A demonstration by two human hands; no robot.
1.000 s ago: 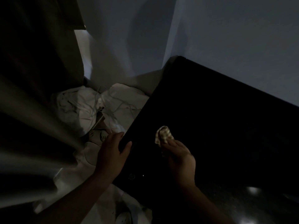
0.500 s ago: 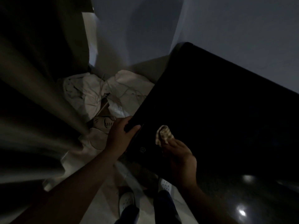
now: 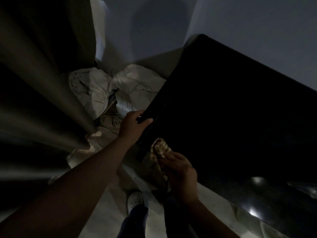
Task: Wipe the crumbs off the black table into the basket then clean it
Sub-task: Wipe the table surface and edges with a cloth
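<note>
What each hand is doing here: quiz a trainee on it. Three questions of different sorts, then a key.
1. True or false: the left hand grips the edge of the black table.
2. Multiple choice: the right hand holds A) a sponge, B) a checked cloth, C) a brush.
3. Fill in: the shoe on the floor below the hands is ____ in colour.

Key: 1 true; 2 B; 3 white.
</note>
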